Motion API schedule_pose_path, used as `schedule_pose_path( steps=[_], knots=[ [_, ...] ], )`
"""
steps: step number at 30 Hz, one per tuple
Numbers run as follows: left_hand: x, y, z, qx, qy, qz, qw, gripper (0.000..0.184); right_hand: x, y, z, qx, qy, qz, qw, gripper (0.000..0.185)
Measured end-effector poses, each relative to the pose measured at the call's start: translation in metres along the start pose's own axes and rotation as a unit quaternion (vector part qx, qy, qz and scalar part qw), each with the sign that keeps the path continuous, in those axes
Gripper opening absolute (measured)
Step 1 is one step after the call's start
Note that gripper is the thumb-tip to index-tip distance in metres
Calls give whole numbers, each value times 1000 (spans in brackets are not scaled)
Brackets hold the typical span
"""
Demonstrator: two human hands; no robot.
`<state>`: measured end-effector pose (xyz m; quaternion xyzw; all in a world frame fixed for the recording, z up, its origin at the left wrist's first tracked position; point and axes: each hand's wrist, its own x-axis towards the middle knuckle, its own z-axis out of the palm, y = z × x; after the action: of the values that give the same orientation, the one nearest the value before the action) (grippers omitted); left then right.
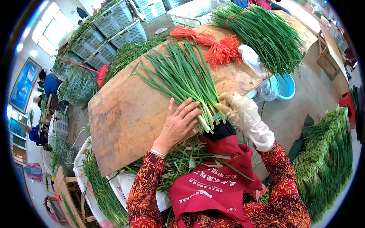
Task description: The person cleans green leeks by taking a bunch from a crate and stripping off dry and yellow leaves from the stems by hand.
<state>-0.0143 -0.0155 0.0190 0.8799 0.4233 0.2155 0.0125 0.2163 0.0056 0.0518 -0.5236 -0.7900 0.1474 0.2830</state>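
A loose bundle of long green stalks (186,78) lies on the wooden board (121,110), its pale ends toward me at the board's near edge. My bare left hand (181,121) rests against the bundle's left side near those ends, fingers spread. On the other side is my right hand (232,108), in a pale glove with a white sleeve cover; its fingers are bent close together at the pale ends. What they pinch, if anything, is too small to make out. Red ties (222,49) lie in a heap beyond the bundle.
A big tied green bundle (262,34) and a clear plastic bag (251,59) are at the board's far right. A blue basin (286,86) stands beside it. Stacked bundles (327,163) are at right, grey crates (114,22) behind, loose leaves (178,159) below the near edge.
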Motion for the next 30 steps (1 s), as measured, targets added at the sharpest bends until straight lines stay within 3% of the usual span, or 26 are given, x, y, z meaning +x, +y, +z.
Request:
schedule_pose_path(
  steps=[1, 5, 13, 16, 17, 20, 22, 30],
  knots=[
    [0, -2, 2, 9, 6, 8, 1000, 28, 0, -2, 5, 9, 13, -42, 999, 31],
    [1, -4, 4, 8, 26, 13, 1000, 27, 5, -11, 20, -46, -120, -7, 992, 29],
    [-9, -7, -9, -15, 23, 19, 999, 30, 17, -20, 4, -4, -96, 91, 991, 24],
    [-18, -10, -12, -21, 31, 17, 999, 26, 15, -17, -16, 170, -57, 160, 971, 19],
    [-21, -12, -11, -21, 28, 14, 999, 26, 11, -12, -15, 190, 5, 127, 974, 17],
    [-23, -13, -9, -25, 27, 7, 999, 27, 2, -12, 1, 21, 24, 128, 991, 19],
    [-22, -10, -10, -28, 29, 0, 999, 29, -9, -12, 17, -40, -16, 56, 997, 21],
    [-24, -6, -17, -54, 60, -80, 993, 43, -11, -26, -13, -33, -111, 96, 989, 35]
  ],
)
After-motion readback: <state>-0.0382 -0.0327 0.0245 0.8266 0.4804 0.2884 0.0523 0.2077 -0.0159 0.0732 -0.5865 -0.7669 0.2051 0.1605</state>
